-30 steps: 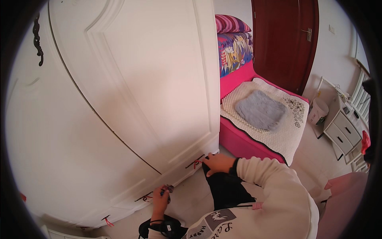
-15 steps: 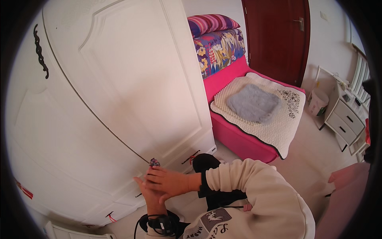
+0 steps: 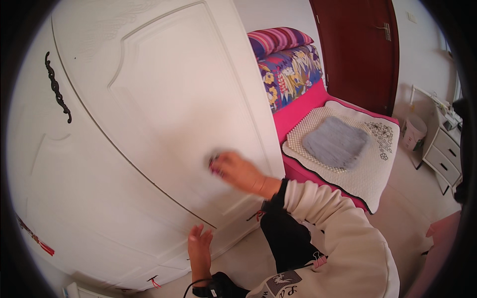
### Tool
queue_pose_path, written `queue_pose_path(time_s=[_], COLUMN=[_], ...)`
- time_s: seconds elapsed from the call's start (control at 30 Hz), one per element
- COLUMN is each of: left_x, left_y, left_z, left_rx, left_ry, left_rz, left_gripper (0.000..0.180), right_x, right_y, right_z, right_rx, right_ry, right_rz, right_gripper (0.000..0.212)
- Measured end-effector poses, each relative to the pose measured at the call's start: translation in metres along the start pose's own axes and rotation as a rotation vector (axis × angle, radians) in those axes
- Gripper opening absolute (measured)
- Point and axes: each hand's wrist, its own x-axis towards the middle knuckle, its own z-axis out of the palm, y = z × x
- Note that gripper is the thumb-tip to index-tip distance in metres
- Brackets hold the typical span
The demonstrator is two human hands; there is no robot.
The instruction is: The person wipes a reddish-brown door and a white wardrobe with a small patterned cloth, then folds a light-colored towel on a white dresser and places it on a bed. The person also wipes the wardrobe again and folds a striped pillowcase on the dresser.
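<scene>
Evidently, work is under way. At the upper left of the frame, an ornate dark door handle (image 3: 58, 88) sits on the white wardrobe (image 3: 184, 89); a red tassel (image 3: 43, 245) hangs at the lower left. Near the bottom centre, the left hand (image 3: 199, 251) is raised with fingers loosely spread, gripping nothing visible. Right of it and higher, the right hand (image 3: 241, 171) pinches a small dark-and-pink bundle (image 3: 214, 165), probably cloth, in front of the wardrobe's panelled door; motion blur hides whether it touches. The bundle is in hand, not set down; how much of the panel is done or left cannot be told. Farther right, a grey furry cushion (image 3: 338, 143) lies on the pink sofa (image 3: 300, 109).
</scene>
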Motion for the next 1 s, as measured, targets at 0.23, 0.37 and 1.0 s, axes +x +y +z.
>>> queue_pose_path(time_s=[0.23,0.37,1.0], left_x=[-0.031,-0.050,-0.058], left_y=[-0.032,-0.048,-0.059], left_z=[-0.117,-0.161,-0.194], left_rx=[0.602,0.600,0.708], left_ry=[0.389,0.523,0.582], left_rz=[0.067,0.034,-0.147], left_gripper=[0.044,0.043,0.045], right_x=[0.086,0.099,0.154], right_y=[0.076,0.076,-0.022], right_z=[-0.037,-0.001,0.065], right_rx=[-0.107,-0.229,-0.347], right_ry=[0.603,0.715,0.485], right_rz=[0.126,0.026,-0.443], right_gripper=[0.042,0.049,0.045])
